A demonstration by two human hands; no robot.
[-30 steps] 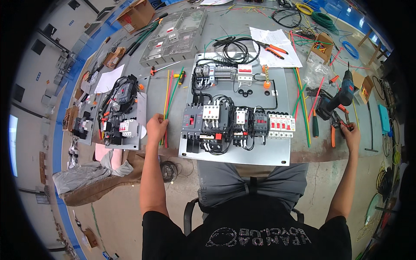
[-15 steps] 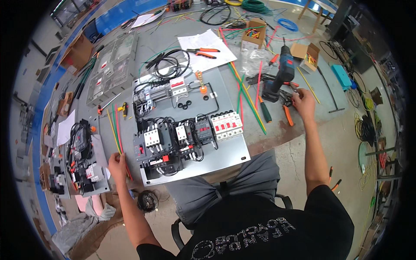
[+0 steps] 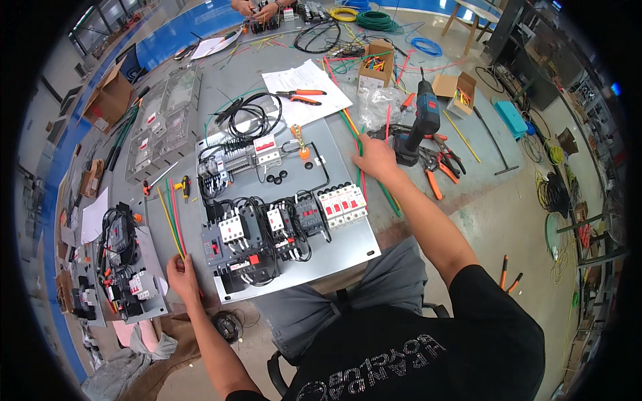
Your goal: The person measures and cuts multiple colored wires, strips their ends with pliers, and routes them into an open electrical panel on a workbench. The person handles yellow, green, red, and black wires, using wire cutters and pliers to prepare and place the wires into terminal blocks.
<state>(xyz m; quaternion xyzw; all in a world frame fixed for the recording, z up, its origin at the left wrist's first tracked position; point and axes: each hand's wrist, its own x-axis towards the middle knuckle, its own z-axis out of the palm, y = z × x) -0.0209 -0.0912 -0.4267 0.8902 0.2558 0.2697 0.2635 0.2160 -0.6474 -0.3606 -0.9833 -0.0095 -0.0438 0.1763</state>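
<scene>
Yellow, green and red strips (image 3: 172, 217) lie at the lower left of the frame, the left grip (image 3: 179, 275) curled against their near ends, though whether it pinches them cannot be told. Right of centre, the right grip (image 3: 376, 160) rests at more coloured strips (image 3: 389, 200), spread or pressed together I cannot tell. Between both, a metal panel (image 3: 321, 262) carrying switches (image 3: 342, 204) and black wires lies on the worktop (image 3: 481, 177).
</scene>
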